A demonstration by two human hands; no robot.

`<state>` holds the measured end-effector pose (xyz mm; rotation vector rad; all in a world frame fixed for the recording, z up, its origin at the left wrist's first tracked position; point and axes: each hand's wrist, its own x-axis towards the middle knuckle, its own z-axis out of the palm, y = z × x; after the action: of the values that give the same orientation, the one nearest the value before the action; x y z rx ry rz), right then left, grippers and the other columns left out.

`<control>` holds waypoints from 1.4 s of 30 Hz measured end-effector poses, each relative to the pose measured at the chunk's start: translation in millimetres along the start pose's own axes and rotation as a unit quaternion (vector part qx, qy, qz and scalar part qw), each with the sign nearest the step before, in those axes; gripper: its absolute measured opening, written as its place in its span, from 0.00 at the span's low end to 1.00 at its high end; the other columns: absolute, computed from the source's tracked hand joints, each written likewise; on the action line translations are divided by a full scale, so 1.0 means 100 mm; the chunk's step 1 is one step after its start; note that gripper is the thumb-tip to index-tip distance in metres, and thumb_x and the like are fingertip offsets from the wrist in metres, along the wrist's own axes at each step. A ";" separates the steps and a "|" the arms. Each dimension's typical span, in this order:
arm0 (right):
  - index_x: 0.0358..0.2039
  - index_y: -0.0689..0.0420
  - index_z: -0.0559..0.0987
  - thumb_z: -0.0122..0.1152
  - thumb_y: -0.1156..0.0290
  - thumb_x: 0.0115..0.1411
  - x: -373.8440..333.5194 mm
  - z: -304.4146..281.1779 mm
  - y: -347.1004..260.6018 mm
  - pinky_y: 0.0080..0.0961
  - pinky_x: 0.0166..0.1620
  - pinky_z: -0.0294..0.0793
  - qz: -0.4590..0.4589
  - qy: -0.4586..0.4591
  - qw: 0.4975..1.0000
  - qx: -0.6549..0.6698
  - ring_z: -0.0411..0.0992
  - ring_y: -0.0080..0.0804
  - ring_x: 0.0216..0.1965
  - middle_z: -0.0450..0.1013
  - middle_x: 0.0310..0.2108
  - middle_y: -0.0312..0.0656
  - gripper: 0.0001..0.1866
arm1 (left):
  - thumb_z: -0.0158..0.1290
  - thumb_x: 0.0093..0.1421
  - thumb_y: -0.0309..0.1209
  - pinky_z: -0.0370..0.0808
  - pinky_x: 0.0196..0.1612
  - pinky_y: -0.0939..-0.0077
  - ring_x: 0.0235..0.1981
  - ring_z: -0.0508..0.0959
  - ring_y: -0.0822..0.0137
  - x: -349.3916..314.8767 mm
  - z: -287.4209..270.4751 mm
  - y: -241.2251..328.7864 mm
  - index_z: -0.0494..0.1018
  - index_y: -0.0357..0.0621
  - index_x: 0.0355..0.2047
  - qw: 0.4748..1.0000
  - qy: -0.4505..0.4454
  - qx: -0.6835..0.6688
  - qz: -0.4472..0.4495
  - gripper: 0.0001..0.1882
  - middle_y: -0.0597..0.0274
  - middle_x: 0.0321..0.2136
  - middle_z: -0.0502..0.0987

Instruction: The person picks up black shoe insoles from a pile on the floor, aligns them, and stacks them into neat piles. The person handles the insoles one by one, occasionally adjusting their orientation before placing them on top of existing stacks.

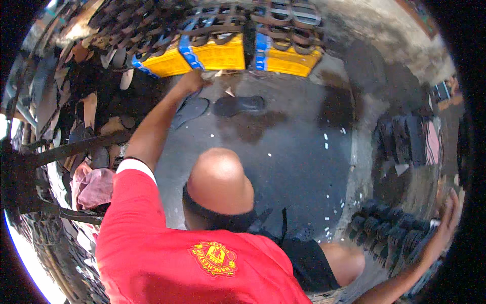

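Observation:
My left hand point(191, 82) reaches forward and down to the floor, just short of the yellow boxes. Its fingers are blurred and partly hidden, with a dark edge showing under them. Close below it lies a dark grey shoe sole point(191, 111), tilted on the floor. To the right of that, a black sole point(239, 105) lies flat. Far out at the right rim, my right hand point(448, 215) is raised with its fingers stretched out. It is nearest to rows of dark footwear point(390, 233); whether it touches anything there is unclear.
Yellow-and-blue boxes point(217, 53) topped with sandals point(212, 25) stand ahead. Soles and a pink cloth point(95, 187) crowd the left, beside a dark bar point(81, 148). Stacked dark pieces point(402, 139) lie at right. White scraps point(326, 145) dot the grey floor point(298, 167).

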<state>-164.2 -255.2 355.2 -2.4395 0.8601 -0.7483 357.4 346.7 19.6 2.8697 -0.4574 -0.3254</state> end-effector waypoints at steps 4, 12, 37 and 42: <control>0.56 0.58 0.78 0.63 0.68 0.66 -0.01 1.86 -1.05 0.30 0.60 0.70 -0.103 -0.260 0.960 -0.024 0.72 0.32 0.55 0.75 0.53 0.40 0.19 | 0.72 0.46 0.52 0.74 0.59 0.51 0.55 0.77 0.40 -0.53 1.21 -1.55 0.74 0.38 0.58 0.998 -0.049 -0.004 -0.036 0.43 0.38 0.53 0.77; 0.65 0.58 0.69 0.75 0.57 0.56 -0.69 5.64 -1.75 0.43 0.68 0.65 -0.281 -0.548 0.787 -0.023 0.65 0.54 0.67 0.68 0.64 0.54 0.40 | 0.73 0.48 0.42 0.65 0.66 0.43 0.65 0.62 0.38 -1.18 1.85 -1.32 0.56 0.41 0.70 0.992 0.008 -0.041 -0.120 0.54 0.44 0.62 0.61; 0.64 0.60 0.65 0.78 0.59 0.54 -1.29 5.75 -1.49 0.43 0.55 0.76 -0.197 -0.325 0.924 0.051 0.74 0.60 0.53 0.75 0.52 0.60 0.43 | 0.76 0.42 0.38 0.57 0.69 0.34 0.72 0.56 0.42 -0.17 0.94 -0.82 0.48 0.59 0.76 0.986 0.155 -0.025 -0.048 0.65 0.48 0.69 0.60; 0.57 0.65 0.68 0.63 0.58 0.66 -1.71 5.77 -0.77 0.45 0.47 0.78 -0.219 -0.318 0.909 -0.155 0.74 0.55 0.47 0.72 0.45 0.56 0.29 | 0.76 0.42 0.37 0.67 0.65 0.42 0.65 0.64 0.39 -0.56 1.12 -1.85 0.51 0.60 0.74 0.987 0.067 -0.066 -0.130 0.62 0.45 0.63 0.65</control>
<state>112.0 43.5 -94.6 -2.9247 0.1794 0.1007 329.6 516.4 -122.2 2.7979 -0.0341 -0.1935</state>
